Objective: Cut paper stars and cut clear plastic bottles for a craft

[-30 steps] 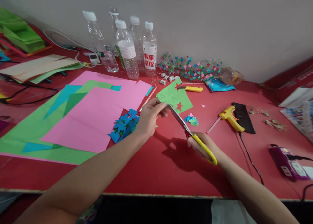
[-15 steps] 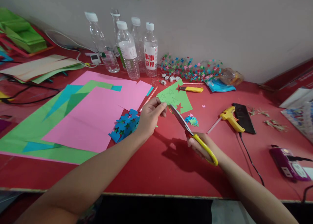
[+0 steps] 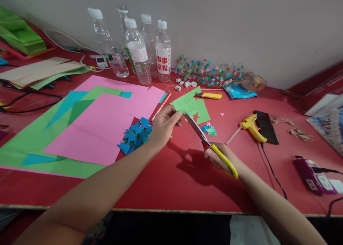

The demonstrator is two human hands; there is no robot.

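My left hand pinches the near edge of a small green paper sheet with star outlines drawn on it and one star-shaped hole. My right hand grips yellow-handled scissors, whose blades meet the paper's near edge beside my left fingertips. A heap of blue paper scraps with star holes lies just left of my left hand. A small pile of cut paper stars lies right of the blades on the red table.
Pink, green and blue paper sheets cover the left. Several water bottles stand at the wall beside a spread of small coloured stars. A yellow utility knife, a yellow glue gun with cord, and a purple device lie to the right.
The scissor blades shifted slightly along the near edge of the green paper. Both hands stay in nearly the same place. The view moved a little.
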